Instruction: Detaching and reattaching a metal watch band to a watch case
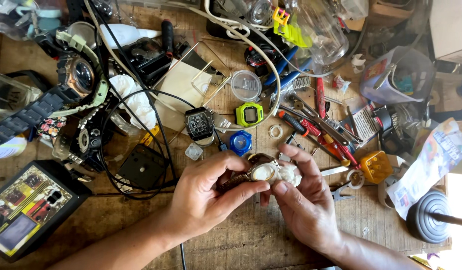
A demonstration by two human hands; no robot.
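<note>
While both hands meet low over the wooden bench, the left hand pinches a gold-toned watch by its case; the right hand presses a white tissue wad against it; seemingly the wiping step; a firm pinch and light rubbing suit next.

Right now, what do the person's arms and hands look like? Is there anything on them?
Both arms are bare as far as the picture shows: no sleeves reach into view. The left hand and right hand wear no gloves, and I see no rings, bracelet or wristwatch on them. The fingernails are short and plain.
</note>
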